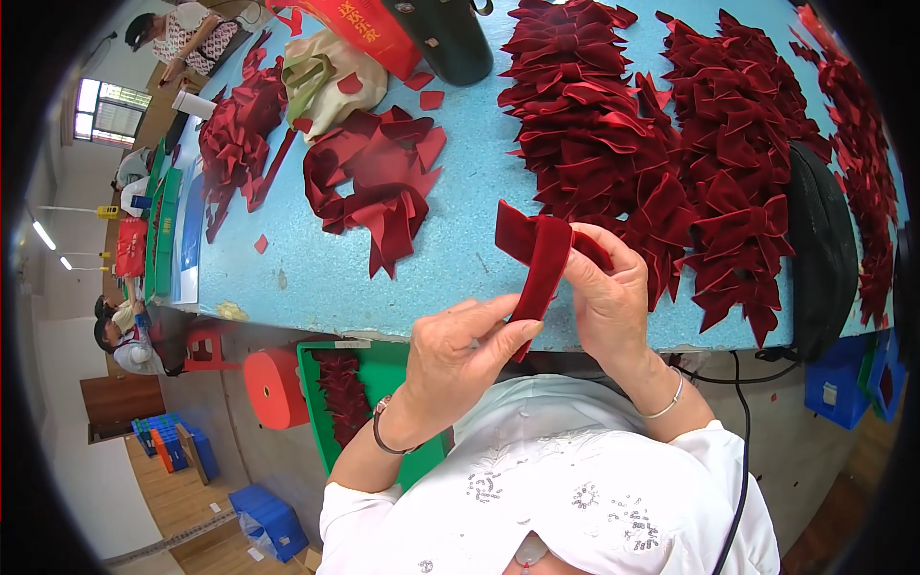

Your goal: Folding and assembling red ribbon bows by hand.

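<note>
A dark red velvet ribbon [548, 264] is held up over the front edge of the blue table, crossed over itself into a loop. My left hand [470, 350] pinches its lower end between thumb and fingers. Higher up, my right hand [613, 287] grips the ribbon's crossing and the folded part at the right. Just beyond my hands, rows of finished red velvet bows [594, 125] lie packed together. A loose heap of cut red ribbon [374, 177] rests to the left of them.
Another ribbon heap [240, 134], a pale cloth bag [335, 77], a red bag [359, 34] and a dark cup [446, 43] stand farther back. A black bag [822, 254] sits at right. Below the table are a green crate [321, 383] and a red roll [276, 388]. Other people work at left.
</note>
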The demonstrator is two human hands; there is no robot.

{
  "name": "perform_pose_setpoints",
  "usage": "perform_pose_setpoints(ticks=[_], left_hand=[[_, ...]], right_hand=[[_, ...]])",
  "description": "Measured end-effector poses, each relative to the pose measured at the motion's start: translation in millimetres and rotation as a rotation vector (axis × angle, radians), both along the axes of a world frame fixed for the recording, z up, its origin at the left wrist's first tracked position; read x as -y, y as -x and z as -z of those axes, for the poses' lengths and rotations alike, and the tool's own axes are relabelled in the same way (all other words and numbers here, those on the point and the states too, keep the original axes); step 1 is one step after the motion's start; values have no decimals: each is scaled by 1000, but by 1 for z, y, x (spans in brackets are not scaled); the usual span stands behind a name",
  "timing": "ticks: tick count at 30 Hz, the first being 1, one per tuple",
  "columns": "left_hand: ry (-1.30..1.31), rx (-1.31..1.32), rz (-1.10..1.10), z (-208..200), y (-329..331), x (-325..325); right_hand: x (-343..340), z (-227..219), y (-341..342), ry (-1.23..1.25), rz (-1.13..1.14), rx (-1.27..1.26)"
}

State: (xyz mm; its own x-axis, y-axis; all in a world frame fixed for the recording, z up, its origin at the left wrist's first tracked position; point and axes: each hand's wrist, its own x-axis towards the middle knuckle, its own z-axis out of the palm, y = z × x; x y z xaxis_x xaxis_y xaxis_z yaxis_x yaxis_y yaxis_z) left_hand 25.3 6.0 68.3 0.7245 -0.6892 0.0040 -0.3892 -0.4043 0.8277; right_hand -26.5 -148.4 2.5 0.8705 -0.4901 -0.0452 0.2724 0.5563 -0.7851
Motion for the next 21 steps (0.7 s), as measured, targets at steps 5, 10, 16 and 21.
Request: perform_pose_setpoints(ticks=[5,10,16,21], left_hand=[[76,150,90,3,-12,3],[-19,608,118,-13,-20,2],[-81,454,149,-18,-24,-5],[-10,352,101,-16,-19,-8]], right_hand=[[1,0,1,-29,-19,2],[-2,-3,3,-46,-14,-1],[-3,-7,3,-29,-20,0],[-6,-7,4,-3,-7,-11]])
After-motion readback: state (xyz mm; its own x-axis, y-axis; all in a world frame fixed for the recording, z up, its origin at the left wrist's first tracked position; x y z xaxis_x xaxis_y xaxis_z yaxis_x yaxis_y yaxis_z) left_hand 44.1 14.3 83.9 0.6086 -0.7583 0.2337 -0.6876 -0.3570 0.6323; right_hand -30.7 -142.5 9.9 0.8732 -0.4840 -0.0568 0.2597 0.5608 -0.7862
